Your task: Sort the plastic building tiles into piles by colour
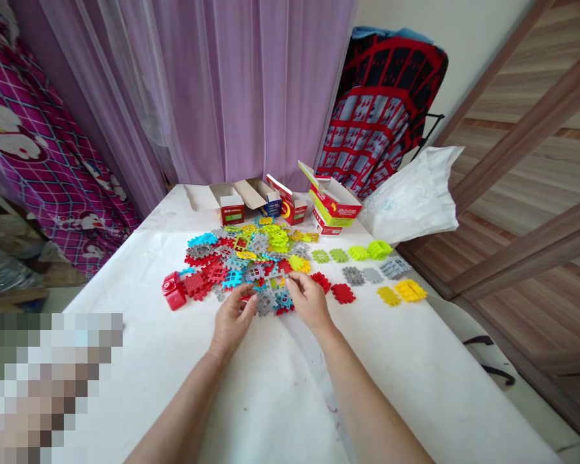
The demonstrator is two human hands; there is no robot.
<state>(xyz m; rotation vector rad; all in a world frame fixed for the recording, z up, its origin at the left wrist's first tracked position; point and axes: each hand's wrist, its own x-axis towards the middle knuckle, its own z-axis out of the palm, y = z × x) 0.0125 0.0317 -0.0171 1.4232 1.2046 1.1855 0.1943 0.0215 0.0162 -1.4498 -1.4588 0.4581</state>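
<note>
A heap of flat interlocking plastic tiles (251, 254) in red, blue, grey, yellow and green lies on a white-covered table (270, 386). My left hand (232, 319) rests at the heap's near edge, its fingers on red and grey tiles. My right hand (309, 299) pinches a grey tile (276, 281) over the heap's near edge. To the right lie tiles grouped by colour: green (352, 252), grey (374, 272), red (336, 290) and yellow (401, 293).
Open red cardboard boxes (290, 203) stand at the table's far edge. A white plastic bag (415, 196) lies at the far right corner. A red toy block (174, 290) sits left of the heap. A draped chair (381, 109) and purple curtains (222, 84) stand behind.
</note>
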